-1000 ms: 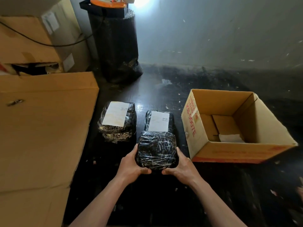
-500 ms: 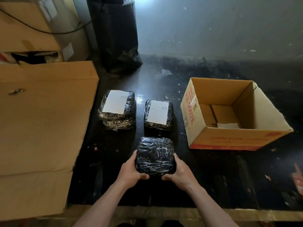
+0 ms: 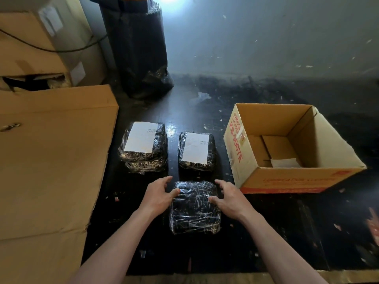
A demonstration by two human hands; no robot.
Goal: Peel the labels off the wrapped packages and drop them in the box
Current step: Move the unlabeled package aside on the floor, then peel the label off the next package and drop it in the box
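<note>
Both forearms are extended forward over the dark table point(image 3: 276, 222). The left hand point(image 3: 161, 194) and right hand point(image 3: 230, 196) are held palm-down on either side of the near package point(image 3: 194, 216). Fingers are spread and loose, nothing grasped. Thumb contact with the wrap cannot be told.

3 wrapped packages counted:
- The near 1 shows only black wrap on top.
- The far-left package point(image 3: 143, 163) carries the left label point(image 3: 141, 139).
- The far-right package point(image 3: 196, 165) carries the right label point(image 3: 195, 148).

1 open box point(image 3: 287, 179) is set at right, with 1 white sheet point(image 3: 286, 162) inside.

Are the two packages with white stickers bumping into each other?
Apart. The head view shows a strip of dark table between the left labelled package and the right labelled package.
</note>
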